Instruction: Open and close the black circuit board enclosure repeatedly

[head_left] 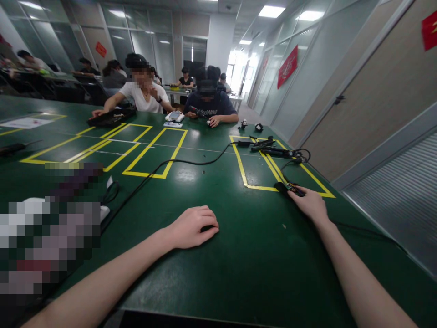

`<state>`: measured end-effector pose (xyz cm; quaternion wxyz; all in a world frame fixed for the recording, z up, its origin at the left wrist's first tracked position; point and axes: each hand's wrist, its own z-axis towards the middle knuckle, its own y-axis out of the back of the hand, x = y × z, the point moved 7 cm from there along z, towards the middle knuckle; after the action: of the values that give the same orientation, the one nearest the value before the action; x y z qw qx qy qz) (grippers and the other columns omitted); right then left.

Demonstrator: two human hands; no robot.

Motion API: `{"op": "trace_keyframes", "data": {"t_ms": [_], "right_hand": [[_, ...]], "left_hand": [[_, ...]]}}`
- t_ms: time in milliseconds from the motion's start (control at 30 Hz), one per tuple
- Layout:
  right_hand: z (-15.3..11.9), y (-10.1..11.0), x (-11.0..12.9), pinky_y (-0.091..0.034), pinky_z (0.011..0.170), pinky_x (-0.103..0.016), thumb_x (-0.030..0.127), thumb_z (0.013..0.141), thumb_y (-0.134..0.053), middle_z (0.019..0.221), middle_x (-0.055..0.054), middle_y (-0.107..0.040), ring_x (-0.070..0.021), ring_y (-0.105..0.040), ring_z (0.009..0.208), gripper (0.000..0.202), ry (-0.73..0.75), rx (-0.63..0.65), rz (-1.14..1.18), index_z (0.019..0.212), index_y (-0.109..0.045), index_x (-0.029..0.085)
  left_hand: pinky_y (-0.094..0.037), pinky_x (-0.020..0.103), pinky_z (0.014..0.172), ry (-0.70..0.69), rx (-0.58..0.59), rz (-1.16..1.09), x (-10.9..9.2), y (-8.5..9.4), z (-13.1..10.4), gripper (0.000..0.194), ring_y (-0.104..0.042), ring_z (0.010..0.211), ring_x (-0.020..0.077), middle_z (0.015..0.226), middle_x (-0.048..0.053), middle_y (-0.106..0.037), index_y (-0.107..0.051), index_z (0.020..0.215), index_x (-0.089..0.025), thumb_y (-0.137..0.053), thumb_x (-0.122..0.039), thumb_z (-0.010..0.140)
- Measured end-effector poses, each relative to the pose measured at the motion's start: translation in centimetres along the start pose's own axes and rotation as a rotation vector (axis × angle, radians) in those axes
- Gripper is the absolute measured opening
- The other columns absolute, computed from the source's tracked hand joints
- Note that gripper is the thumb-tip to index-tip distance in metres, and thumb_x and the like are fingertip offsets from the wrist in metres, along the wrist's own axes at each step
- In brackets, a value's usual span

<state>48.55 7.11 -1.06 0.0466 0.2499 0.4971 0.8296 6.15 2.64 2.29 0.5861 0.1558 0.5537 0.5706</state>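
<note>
R hand (310,204) is pinching a wired black component (289,187) at near edge of yellow tape outline (261,187), long axis running approx. L–R, fwd & R of L hand (195,225), which is resting loosely curled on green tabletop (239,269), holding nothing visible.

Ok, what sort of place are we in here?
Likely a shared electronics workroom: thin coloured wires at the right hand, yellow tape marking rectangles on the green table, and people seated around it and beyond.
</note>
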Motion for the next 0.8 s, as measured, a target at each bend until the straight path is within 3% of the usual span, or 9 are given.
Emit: {"op": "trace_keyframes", "data": {"t_ms": [67, 133, 200, 300, 400, 567, 667, 800], "right_hand": [[-1.0, -0.7, 2.4, -0.056, 0.068, -0.039, 0.050, 0.079, -0.068, 0.096, -0.013, -0.079, -0.0345, -0.074, 0.088, 0.044, 0.009, 0.045, 0.011, 0.109, -0.082, 0.020], [-2.8, -1.4, 6.2, -0.058, 0.078, -0.041, 0.047, 0.082, -0.068, 0.108, -0.013, -0.079, -0.0342, -0.074, 0.099, 0.042, 0.112, 0.121, 0.087, 0.113, -0.080, 0.021], [-5.5, -1.8, 10.9, -0.058, 0.084, -0.040, 0.042, 0.086, -0.067, 0.112, -0.012, -0.078, -0.0316, -0.073, 0.102, 0.039, 0.282, 0.221, 0.210, 0.116, -0.079, 0.020], [-10.6, -1.4, 17.7, -0.058, 0.080, -0.036, 0.034, 0.091, -0.067, 0.104, -0.008, -0.076, -0.0248, -0.072, 0.090, 0.035, 0.596, 0.427, 0.411, 0.122, -0.075, 0.020], [-15.3, -0.2, 22.0, -0.056, 0.080, -0.032, 0.025, 0.091, -0.069, 0.103, -0.007, -0.073, -0.0211, -0.071, 0.089, 0.034, 0.861, 0.627, 0.523, 0.124, -0.072, 0.021], [-18.0, 0.9, 23.6, -0.053, 0.074, -0.027, 0.024, 0.090, -0.071, 0.102, -0.005, -0.070, -0.0185, -0.069, 0.087, 0.027, 0.980, 0.741, 0.512, 0.116, -0.072, 0.021], [-17.8, 0.8, 23.3, -0.054, 0.073, -0.027, 0.024, 0.091, -0.071, 0.103, -0.006, -0.070, -0.0189, -0.069, 0.086, 0.026, 0.987, 0.716, 0.484, 0.116, -0.071, 0.020], [-17.4, 0.8, 22.9, -0.057, 0.077, -0.029, 0.025, 0.092, -0.071, 0.109, -0.008, -0.073, -0.0209, -0.072, 0.093, 0.030, 0.989, 0.628, 0.518, 0.121, -0.068, 0.020]], "left_hand": [[-0.054, 0.031, 0.084, 0.007, 0.003, -0.002, 0.0, 0.0, 0.0, 0.019, -0.068, 0.091, 0.0193, 0.097, 0.006, -0.075, -0.073, 0.095, -0.018, -0.057, -0.024, 0.102], [-0.054, 0.031, 0.085, 0.014, 0.003, -0.004, 0.0, -0.1, 0.0, 0.018, -0.068, 0.092, 0.0196, 0.098, 0.006, -0.075, -0.073, 0.098, -0.018, -0.057, -0.023, 0.102], [-0.055, 0.032, 0.088, 0.024, -0.012, -0.005, 0.1, -0.1, -0.1, 0.016, -0.069, 0.096, 0.0202, 0.103, 0.006, -0.075, -0.073, 0.106, -0.018, -0.058, -0.023, 0.102], [-0.055, 0.036, 0.093, 0.036, -0.089, 0.003, 0.1, 0.6, -0.3, 0.022, -0.067, 0.106, 0.0227, 0.116, 0.009, -0.072, -0.069, 0.119, -0.020, -0.063, -0.027, 0.099], [-0.055, 0.039, 0.095, 0.024, -0.170, 0.004, -0.1, 1.4, -0.4, 0.038, -0.065, 0.110, 0.0257, 0.122, 0.011, -0.068, -0.067, 0.125, -0.021, -0.073, -0.037, 0.091], [-0.051, 0.036, 0.087, -0.018, -0.085, -0.013, -0.5, 0.8, -0.5, 0.038, -0.066, 0.095, 0.0229, 0.102, 0.006, -0.072, -0.070, 0.114, -0.019, -0.081, -0.041, 0.085], [-0.050, 0.036, 0.088, 0.038, -0.040, 0.003, -0.1, 0.3, -0.6, 0.035, -0.065, 0.097, 0.0225, 0.102, 0.006, -0.073, -0.069, 0.120, -0.020, -0.077, -0.034, 0.088], [-0.051, 0.039, 0.094, 0.100, -0.021, 0.049, 0.5, 0.2, -0.7, 0.048, -0.063, 0.106, 0.0257, 0.113, 0.009, -0.072, -0.065, 0.130, -0.022, -0.079, -0.038, 0.086]]}}
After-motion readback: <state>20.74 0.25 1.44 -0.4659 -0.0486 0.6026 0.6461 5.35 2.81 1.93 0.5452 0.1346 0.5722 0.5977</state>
